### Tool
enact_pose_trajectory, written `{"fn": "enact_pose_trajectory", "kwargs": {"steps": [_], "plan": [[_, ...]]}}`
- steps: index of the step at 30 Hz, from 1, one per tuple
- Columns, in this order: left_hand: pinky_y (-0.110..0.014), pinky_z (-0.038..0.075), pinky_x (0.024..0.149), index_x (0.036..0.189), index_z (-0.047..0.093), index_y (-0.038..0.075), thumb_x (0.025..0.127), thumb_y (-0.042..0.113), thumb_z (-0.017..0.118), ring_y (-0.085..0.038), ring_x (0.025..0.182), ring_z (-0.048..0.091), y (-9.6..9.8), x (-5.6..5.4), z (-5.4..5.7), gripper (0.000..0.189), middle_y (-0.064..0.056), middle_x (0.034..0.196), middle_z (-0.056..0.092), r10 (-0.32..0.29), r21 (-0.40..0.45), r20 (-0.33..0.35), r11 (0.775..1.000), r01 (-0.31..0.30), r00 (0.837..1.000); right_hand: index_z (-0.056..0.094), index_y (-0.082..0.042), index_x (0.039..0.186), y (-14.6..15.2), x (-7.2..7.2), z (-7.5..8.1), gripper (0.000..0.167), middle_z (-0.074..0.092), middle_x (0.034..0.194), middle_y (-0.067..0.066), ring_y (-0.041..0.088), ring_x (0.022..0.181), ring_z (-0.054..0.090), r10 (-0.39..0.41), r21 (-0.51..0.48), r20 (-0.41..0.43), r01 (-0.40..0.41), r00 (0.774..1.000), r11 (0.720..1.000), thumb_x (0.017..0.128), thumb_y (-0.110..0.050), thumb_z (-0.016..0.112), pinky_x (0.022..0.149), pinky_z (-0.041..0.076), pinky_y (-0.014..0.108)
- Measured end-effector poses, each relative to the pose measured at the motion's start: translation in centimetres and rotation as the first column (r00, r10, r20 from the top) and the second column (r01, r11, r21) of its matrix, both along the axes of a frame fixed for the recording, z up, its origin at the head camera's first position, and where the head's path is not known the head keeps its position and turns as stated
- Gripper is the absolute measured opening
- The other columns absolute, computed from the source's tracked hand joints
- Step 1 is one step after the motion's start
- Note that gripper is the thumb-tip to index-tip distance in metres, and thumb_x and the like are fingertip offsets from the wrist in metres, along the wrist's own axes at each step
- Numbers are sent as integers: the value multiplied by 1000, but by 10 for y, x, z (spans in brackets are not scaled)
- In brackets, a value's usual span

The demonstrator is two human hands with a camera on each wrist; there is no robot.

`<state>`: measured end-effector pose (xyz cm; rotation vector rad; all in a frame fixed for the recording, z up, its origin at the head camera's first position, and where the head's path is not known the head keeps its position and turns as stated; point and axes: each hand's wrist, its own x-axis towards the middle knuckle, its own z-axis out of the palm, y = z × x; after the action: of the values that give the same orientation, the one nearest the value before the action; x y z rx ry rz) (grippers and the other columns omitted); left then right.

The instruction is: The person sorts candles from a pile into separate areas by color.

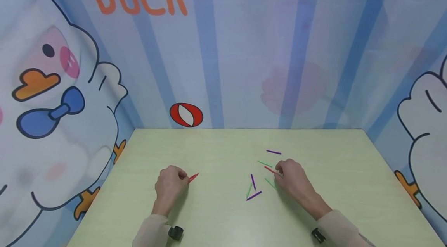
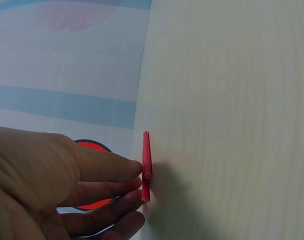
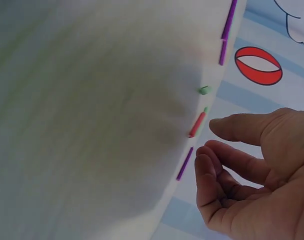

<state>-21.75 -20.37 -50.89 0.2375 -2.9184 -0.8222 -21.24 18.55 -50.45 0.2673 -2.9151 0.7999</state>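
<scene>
My left hand (image 1: 170,185) pinches a pair of short red sticks (image 1: 193,178) over the left part of the table. In the left wrist view, the two lie overlapped at the fingertips, one red stick (image 2: 147,155) in front of the other. My right hand (image 1: 295,179) hovers by a single red stick (image 1: 269,170). A gap shows between thumb and forefinger in the right wrist view, with the red stick (image 3: 197,125) apart from them and the other fingers bent. Close to this hand lie two green sticks, one beyond the red stick (image 1: 264,163) and one nearer (image 1: 270,183).
Left of the right hand, two purple sticks (image 1: 253,182) and a green stick (image 1: 249,190) form a rough triangle. Another purple stick (image 1: 274,152) lies farther back. The pale wooden table (image 1: 216,146) ends at a printed blue curtain (image 1: 237,45).
</scene>
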Motion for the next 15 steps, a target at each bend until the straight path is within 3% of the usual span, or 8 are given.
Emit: {"fn": "enact_pose_trajectory", "kwargs": {"steps": [11,15], "plan": [[-41,57,60,89,85,7,93,8,81,-21,73,69,0,-1,-1,6,-5,87,79,7,-5,-3,1000,-7,1000,81,0,95,6,-15,-9,3,75,86,6,20,81,67,-1,15,56,0,998,1000,94,0,84,77,61,43],[-39,55,58,91,86,8,93,8,81,-20,73,69,0,-1,-2,5,-5,88,80,-1,2,-1,1000,1,1000,80,-4,89,6,-15,-10,8,73,82,3,17,76,63,-4,9,70,3,998,1000,95,1,82,73,59,40]]}}
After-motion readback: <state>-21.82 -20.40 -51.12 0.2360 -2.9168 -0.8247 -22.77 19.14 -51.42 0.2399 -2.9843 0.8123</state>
